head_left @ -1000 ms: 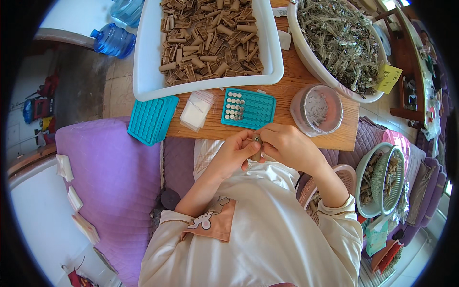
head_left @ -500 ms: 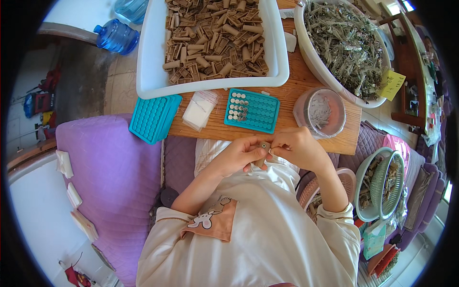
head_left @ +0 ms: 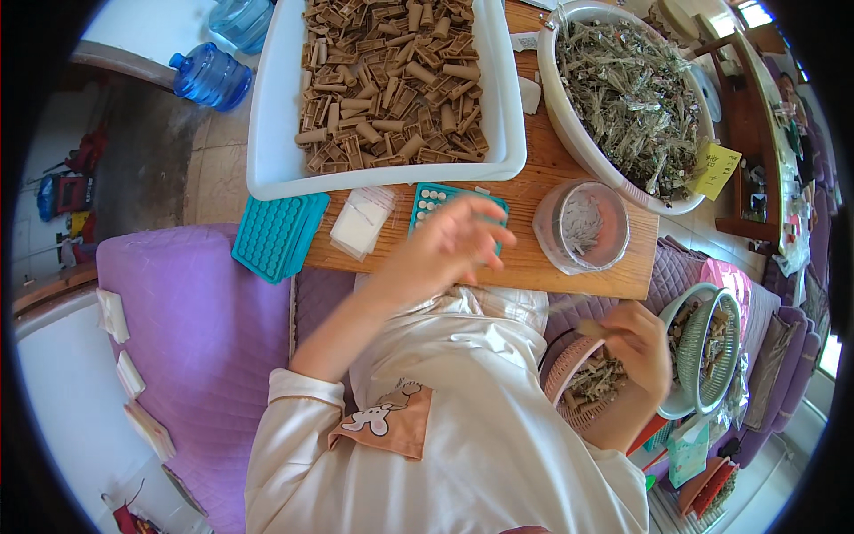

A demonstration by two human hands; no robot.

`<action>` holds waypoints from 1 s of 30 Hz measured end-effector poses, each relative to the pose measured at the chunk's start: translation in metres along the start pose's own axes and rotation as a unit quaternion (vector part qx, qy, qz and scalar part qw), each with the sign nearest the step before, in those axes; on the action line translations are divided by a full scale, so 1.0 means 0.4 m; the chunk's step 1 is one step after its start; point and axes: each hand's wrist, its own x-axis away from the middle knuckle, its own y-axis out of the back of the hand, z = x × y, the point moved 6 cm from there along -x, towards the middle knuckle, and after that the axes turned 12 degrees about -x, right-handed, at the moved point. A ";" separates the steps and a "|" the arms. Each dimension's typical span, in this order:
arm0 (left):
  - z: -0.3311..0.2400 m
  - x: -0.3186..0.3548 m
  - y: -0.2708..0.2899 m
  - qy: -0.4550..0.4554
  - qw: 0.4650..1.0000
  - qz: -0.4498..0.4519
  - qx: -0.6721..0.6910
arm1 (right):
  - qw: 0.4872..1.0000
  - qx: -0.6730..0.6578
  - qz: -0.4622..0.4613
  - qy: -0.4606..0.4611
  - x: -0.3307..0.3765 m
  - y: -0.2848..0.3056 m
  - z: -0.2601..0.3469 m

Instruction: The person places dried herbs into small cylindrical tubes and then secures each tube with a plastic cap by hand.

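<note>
My left hand [head_left: 452, 245], its fingers spread and a little blurred, reaches over a teal tray [head_left: 416, 222] of round hollows. Small white and silvery discs [head_left: 431, 198] sit at the tray's left side; the hand covers much of the rest. Off to the right, my right hand [head_left: 639, 345] pinches a small brown plastic piece [head_left: 591, 329], smeared by motion. Below that hand is a pink basket [head_left: 553, 390] holding similar brown pieces [head_left: 598, 378].
A white bin [head_left: 387, 182] of brown plastic parts stands on the wooden table [head_left: 623, 278]. Near it are stacked teal trays [head_left: 271, 236], clear bags [head_left: 360, 227], a tub of grey pieces [head_left: 543, 233] and a round basin [head_left: 663, 196] of clear plastic bits. Green baskets [head_left: 680, 392] stand right.
My hands were together at my lap over a brown piece. They have parted: the left went up to the teal tray, the right carried the piece rightward over the pink basket.
</note>
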 end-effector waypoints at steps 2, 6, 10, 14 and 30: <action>-0.077 -0.025 0.103 -0.070 0.984 -0.098 -0.129 | 0.991 0.093 0.063 -0.078 0.087 0.073 0.013; -0.154 -0.083 0.284 -0.009 0.803 -0.225 -0.552 | 0.947 0.120 0.160 -0.252 0.152 0.082 -0.032; -0.074 -0.244 0.378 0.166 0.636 -0.107 -0.746 | 0.975 0.136 0.083 -0.154 0.028 0.047 0.013; -0.018 -0.315 0.408 0.171 0.612 -0.099 -0.765 | 0.984 0.173 -0.012 0.039 -0.186 0.029 0.081; 0.027 -0.336 0.465 0.170 0.721 -0.130 -0.659 | 0.849 0.419 -0.268 0.178 -0.800 -0.007 0.069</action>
